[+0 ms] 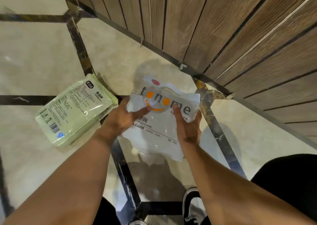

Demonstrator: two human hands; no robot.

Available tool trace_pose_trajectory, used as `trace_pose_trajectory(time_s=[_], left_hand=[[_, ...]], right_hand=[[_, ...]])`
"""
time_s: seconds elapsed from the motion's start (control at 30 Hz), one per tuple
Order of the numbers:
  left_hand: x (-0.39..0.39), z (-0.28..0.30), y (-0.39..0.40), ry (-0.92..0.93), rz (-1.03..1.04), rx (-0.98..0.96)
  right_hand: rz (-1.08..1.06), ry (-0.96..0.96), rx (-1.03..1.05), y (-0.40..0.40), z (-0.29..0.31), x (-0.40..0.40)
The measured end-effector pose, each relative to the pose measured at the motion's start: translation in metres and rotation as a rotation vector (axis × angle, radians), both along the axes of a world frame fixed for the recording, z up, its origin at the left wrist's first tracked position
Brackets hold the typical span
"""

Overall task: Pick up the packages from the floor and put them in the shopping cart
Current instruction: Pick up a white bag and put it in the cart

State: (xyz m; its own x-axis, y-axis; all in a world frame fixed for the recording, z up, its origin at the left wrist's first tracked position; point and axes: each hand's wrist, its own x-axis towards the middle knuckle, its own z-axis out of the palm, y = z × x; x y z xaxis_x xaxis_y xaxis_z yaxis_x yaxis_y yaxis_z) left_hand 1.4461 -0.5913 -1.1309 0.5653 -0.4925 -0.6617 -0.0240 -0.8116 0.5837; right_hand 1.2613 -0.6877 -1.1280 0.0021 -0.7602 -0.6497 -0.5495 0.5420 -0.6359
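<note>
A white package of plastic bowls (159, 132) with orange-dotted grey lettering is held above the floor between both hands. My left hand (123, 116) grips its left edge, thumb across the front. My right hand (187, 121) clasps its right side, thumb on the print. A pale green package of cups (77, 109) with a barcode lies flat on the floor just left of my left hand. No shopping cart is in view.
The floor (39, 56) is cream marble tile with dark border strips. A brown wood-panelled wall (231, 36) runs diagonally across the upper right, close behind the white package. My black-and-white shoe (192, 202) and dark trouser leg (289, 178) are at the bottom right.
</note>
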Motion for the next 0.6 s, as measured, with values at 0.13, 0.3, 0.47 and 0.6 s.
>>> trace_pose_trajectory(time_s=[0.13,0.3,0.47,0.6], left_hand=[[-0.014,0.004,0.008,0.086,0.064,-0.098],[-0.044,0.075,0.027,0.036,0.147,-0.054],[-0.064,0.212,0.046,-0.001,0.222,-0.115],[-0.070,0.351,0.057,-0.029,0.285,-0.123]], right_hand=[[0.045,0.053,-0.041,-0.006,0.013,0.001],[0.048,0.028,-0.105,0.011,0.080,-0.017],[0.150,0.024,-0.130,0.014,0.219,-0.028],[0.219,0.000,-0.113,0.016,0.352,-0.028]])
